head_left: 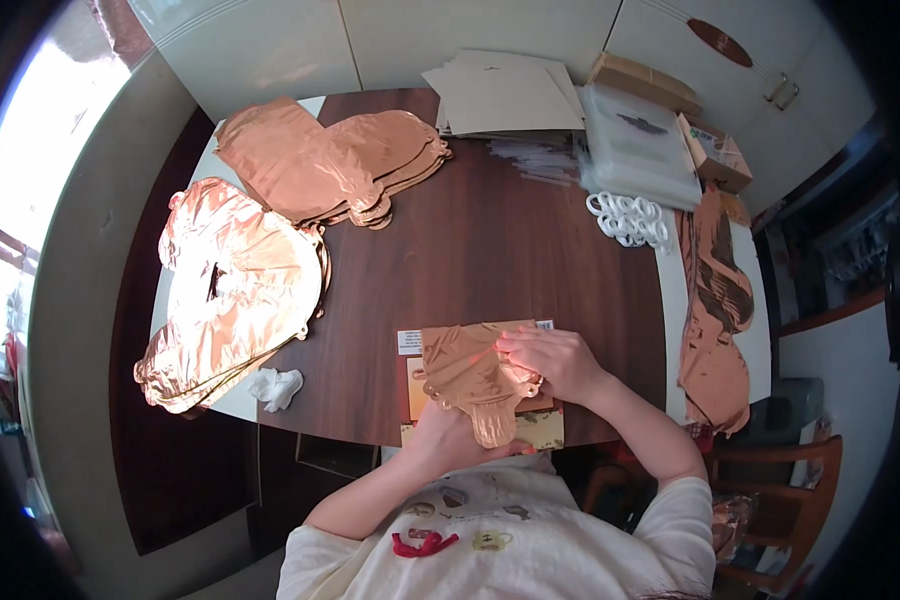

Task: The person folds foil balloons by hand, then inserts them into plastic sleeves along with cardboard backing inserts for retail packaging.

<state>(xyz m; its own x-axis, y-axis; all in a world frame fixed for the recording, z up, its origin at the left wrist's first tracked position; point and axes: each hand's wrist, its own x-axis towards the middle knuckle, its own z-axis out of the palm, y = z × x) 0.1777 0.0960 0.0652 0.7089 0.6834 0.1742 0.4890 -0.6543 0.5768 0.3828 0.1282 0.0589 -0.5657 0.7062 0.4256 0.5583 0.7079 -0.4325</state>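
Note:
A folded rose-gold foil balloon (460, 365) lies at the table's front edge, over a printed card (542, 428) with yellow and brown parts. My right hand (560, 362) rests on its right side, the fingers stretched out flat against the foil. Below the balloon's lower left side is my left hand (445, 435). Foil hides most of its fingers, while one digit shows pointing right beneath the balloon's narrow tail. Whether that hand grips the foil or the card, I cannot tell.
Flat foil balloons are stacked at the left (235, 290) and far left (320, 160); another balloon (715, 330) lies at the right edge. White rings (628, 218), plastic bags (640, 145), pale card sheets (505, 92) and a small box (715, 152) sit at the back. A crumpled white tissue (274, 387) lies front left.

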